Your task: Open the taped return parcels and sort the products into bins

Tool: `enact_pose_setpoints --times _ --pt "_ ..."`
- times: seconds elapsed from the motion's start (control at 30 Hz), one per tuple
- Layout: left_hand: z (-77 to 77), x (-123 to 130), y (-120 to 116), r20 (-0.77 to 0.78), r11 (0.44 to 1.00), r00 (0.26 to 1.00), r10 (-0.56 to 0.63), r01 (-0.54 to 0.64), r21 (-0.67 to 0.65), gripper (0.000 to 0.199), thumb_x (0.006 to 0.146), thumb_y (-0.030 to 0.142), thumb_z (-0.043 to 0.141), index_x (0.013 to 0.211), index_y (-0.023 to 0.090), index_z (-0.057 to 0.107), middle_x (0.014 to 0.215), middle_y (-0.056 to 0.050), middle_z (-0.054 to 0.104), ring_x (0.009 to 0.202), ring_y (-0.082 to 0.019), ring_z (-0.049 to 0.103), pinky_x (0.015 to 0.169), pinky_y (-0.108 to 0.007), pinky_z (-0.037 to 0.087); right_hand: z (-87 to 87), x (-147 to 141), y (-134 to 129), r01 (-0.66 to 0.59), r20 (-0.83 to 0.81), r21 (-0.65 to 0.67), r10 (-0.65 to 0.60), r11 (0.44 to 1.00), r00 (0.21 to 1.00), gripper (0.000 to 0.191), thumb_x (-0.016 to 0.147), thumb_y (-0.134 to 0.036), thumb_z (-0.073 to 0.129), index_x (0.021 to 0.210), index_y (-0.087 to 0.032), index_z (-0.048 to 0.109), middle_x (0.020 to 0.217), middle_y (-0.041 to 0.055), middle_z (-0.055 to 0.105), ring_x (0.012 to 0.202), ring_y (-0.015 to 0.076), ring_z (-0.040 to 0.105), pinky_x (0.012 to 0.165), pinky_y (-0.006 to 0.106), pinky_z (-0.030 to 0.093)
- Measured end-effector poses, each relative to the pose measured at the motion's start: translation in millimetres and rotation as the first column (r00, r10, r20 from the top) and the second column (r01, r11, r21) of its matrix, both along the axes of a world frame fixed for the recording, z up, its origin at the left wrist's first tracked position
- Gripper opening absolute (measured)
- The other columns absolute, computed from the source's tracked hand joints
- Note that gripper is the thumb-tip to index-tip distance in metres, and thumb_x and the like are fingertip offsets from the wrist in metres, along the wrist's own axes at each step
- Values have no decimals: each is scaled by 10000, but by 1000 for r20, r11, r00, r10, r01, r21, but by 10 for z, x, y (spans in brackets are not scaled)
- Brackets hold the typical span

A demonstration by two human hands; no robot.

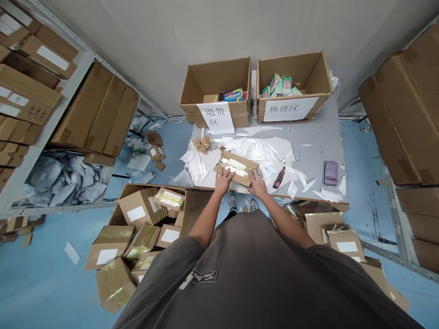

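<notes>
A small flat cardboard box with shiny tape and a white label lies near the front edge of the table, slightly tilted in view. My left hand grips its near left side, fingers over the top. At its right end my right hand has hold of the box too, fingers bent around the edge. Just right of that hand lies a red and black utility knife. Torn white paper scraps spread behind the box, and a crumpled brown wad sits to the left.
Two open cartons with paper signs stand at the back: the left carton holds a colourful package, the right carton green-and-pink boxes. A blurred-out rectangular object lies at the table's right. Taped parcels fill the lower left; loaded shelves flank the table.
</notes>
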State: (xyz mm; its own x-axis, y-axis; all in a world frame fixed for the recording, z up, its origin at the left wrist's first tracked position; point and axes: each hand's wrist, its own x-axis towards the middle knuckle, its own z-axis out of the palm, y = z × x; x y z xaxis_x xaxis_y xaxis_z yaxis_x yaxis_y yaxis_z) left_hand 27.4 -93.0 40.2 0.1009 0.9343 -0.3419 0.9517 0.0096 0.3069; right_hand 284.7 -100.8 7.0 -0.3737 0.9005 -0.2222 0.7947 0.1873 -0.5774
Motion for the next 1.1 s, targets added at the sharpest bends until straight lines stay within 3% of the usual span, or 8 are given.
enact_pose_setpoints --times 0.2,0.37,0.43,0.53,0.67,0.83,0.97,1.1 --pt "61 -344 321 22 991 992 122 -123 58 751 926 105 653 1618 389 589 1857 -34 250 1737 -385 79 1340 -675 236 178 -225 -231 -209 -37 -37 208 977 977 962 864 -253 835 1728 -352 424 1829 126 231 1495 428 506 1146 558 532" --pt "96 -408 229 167 968 959 229 -242 62 926 872 119 726 1732 278 424 1875 -109 150 1674 -373 319 1282 -499 439 247 -223 -5 -5 -10 82 6 997 1000 916 879 -258 820 1714 -304 447 1832 154 209 1568 445 404 1238 605 447" --pt "64 -369 36 226 985 961 159 -170 30 945 847 116 747 1728 242 428 1870 -135 160 1655 -368 364 1279 -466 451 224 -237 144 12 33 17 -13 1000 999 947 844 -244 853 1703 -299 458 1813 169 238 1591 445 379 1249 595 433" --pt "-21 -260 -260 303 993 951 -61 88 -74 982 770 114 832 1682 247 495 1876 -147 113 1607 -396 440 1256 -483 476 155 -345 264 -4 56 -63 8 998 998 844 892 -201 781 1677 -301 488 1692 168 409 1496 368 524 1199 506 495" --pt "-54 -228 -354 340 998 939 -55 56 8 864 887 117 723 1697 257 457 1861 -166 175 1544 -370 528 1241 -541 482 163 -561 242 20 92 -51 -15 998 996 712 946 -205 697 1635 -289 543 1481 137 568 1246 304 689 1062 414 576" --pt "304 -576 -91 398 991 916 47 -94 99 720 955 138 591 1665 230 519 1789 -115 396 1546 -331 534 1271 -475 472 557 -820 313 15 45 94 -19 995 999 600 1031 -335 602 1626 -277 557 1342 139 661 1188 333 690 1016 429 583" --pt "650 -869 217 491 940 859 145 -274 202 710 1029 311 600 1718 273 432 1765 -71 437 1541 -309 532 1206 -409 543 994 -991 715 119 -41 257 -112 959 993 711 1110 -448 456 1773 -237 309 1351 166 708 1267 383 653 1093 501 543" --pt "647 -919 596 544 930 814 206 -336 150 755 1058 334 577 1768 288 324 1818 -66 333 1587 -308 474 1205 -403 541 1126 -1185 1256 233 -2 137 -235 963 972 788 1127 -463 383 1814 -186 113 1215 153 778 1091 374 725 998 485 577"
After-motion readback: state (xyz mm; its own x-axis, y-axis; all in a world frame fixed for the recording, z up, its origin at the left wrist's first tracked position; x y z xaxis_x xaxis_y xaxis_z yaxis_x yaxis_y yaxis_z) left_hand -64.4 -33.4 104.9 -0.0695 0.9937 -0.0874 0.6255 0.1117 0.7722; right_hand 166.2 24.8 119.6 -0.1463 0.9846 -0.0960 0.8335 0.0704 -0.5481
